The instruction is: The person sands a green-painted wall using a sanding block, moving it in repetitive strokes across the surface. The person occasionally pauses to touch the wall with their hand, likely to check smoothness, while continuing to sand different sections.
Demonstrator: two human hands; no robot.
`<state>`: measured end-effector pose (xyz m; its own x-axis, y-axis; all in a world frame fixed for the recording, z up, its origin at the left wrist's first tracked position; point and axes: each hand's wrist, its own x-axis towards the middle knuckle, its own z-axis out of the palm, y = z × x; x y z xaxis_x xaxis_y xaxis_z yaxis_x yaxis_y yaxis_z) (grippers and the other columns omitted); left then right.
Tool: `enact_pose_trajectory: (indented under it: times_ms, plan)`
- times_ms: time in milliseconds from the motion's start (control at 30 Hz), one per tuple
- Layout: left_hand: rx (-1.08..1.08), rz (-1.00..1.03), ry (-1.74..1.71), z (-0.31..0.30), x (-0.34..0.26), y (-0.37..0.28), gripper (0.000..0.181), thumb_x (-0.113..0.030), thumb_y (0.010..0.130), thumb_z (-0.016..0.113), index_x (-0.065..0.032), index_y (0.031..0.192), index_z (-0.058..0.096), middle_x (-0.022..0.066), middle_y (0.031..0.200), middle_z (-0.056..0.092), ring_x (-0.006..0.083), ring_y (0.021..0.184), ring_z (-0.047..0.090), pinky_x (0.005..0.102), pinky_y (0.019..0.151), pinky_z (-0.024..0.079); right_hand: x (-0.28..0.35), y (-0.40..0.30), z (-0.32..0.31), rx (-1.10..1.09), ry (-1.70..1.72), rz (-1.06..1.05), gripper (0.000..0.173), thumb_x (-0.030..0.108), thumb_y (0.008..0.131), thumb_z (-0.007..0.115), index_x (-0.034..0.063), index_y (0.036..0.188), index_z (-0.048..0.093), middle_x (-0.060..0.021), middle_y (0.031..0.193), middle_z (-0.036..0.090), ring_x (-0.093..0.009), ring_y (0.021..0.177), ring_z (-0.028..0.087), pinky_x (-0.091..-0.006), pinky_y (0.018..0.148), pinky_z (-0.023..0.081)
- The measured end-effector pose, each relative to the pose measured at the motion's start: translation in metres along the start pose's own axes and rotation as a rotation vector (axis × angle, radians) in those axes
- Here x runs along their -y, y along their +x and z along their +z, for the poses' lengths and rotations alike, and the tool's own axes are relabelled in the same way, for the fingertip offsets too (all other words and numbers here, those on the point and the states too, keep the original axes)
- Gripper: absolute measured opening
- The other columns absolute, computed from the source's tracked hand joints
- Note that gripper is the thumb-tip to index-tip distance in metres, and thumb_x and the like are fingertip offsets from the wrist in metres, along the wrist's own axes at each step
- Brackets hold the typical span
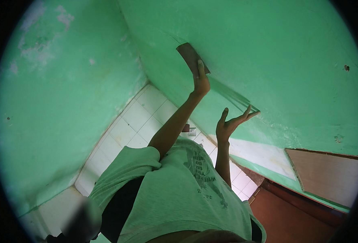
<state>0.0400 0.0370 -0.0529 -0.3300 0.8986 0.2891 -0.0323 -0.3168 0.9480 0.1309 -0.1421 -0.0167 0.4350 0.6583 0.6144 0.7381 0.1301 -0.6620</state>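
Note:
My left hand (201,81) holds a dark brown sheet (189,57), which looks like sandpaper, at the green painted wall (258,54). The thumb lies over the sheet's near end; its far end extends past the hand, and the other fingers are mostly hidden. Lower and to the right, my right hand (227,124) is raised with thumb and fingers spread and nothing in it. Its fingertips are at the wall or just in front of it; contact cannot be told. Dark streaks and pale scuffs mark the paint near these fingertips.
A second green wall (60,91) with peeling patches meets the first at a corner. White floor tiles (136,115) lie below, with a small container (192,131) near the wall. A pale panel (327,173) and reddish-brown surface (288,212) are at lower right. A blurred dark shape (83,220) is at lower left.

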Motion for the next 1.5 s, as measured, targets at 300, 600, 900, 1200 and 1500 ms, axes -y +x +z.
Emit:
enact_pose_trajectory:
  times_ms: [300, 600, 900, 1200, 1500]
  plan:
    - [-0.102, -0.161, -0.275, -0.02, -0.057, 0.031, 0.055, -0.018, 0.114, 0.033, 0.0104, 0.16, 0.024, 0.0298, 0.165, 0.029, 0.0382, 0.154, 0.029, 0.0432, 0.128, 0.02, 0.001, 0.0, 0.003, -0.001, 0.027, 0.018, 0.089, 0.011, 0.096, 0.071, 0.0076, 0.165, 0.014, -0.0302, 0.17, -0.017, -0.052, 0.157, -0.011, -0.0709, 0.123, 0.008]
    - [-0.07, -0.095, -0.345, -0.044, -0.017, 0.086, 0.069, -0.042, 0.114, 0.036, 0.0125, 0.155, 0.03, 0.0268, 0.16, 0.036, 0.0366, 0.142, 0.039, 0.0402, 0.121, 0.028, 0.009, 0.0, 0.015, -0.01, -0.012, 0.011, 0.09, 0.006, 0.093, 0.069, 0.0062, 0.164, 0.014, -0.0318, 0.169, -0.015, -0.054, 0.157, -0.007, -0.0711, 0.123, 0.014]
    - [0.172, 0.151, 0.273, -0.071, 0.135, 0.079, 0.067, -0.018, 0.11, 0.045, 0.0093, 0.162, 0.012, 0.0307, 0.167, 0.024, 0.0424, 0.153, 0.03, 0.047, 0.128, 0.02, 0.029, 0.004, 0.029, -0.022, 0.008, -0.019, 0.086, 0.013, 0.098, 0.069, 0.0047, 0.164, 0.013, -0.0319, 0.17, -0.012, -0.052, 0.158, -0.007, -0.0698, 0.123, 0.009]
    - [0.246, -0.021, 0.225, -0.037, 0.034, 0.021, 0.076, -0.048, 0.113, 0.03, 0.009, 0.161, 0.017, 0.0283, 0.168, 0.021, 0.0394, 0.157, 0.021, 0.0472, 0.128, 0.001, 0.021, -0.002, 0.033, -0.034, -0.059, -0.001, 0.087, 0.009, 0.097, 0.066, 0.0021, 0.163, 0.011, -0.0345, 0.168, -0.008, -0.053, 0.157, -0.003, -0.0687, 0.124, 0.011]
    - [0.141, -0.23, -0.149, -0.072, -0.011, 0.061, 0.066, -0.039, 0.113, 0.036, 0.013, 0.154, 0.031, 0.0322, 0.163, 0.027, 0.0417, 0.152, 0.028, 0.044, 0.126, 0.017, 0.025, -0.01, 0.036, 0.005, -0.019, 0.007, 0.084, 0.012, 0.099, 0.067, 0.0033, 0.163, 0.014, -0.0323, 0.17, -0.004, -0.052, 0.158, 0.002, -0.069, 0.123, 0.014]
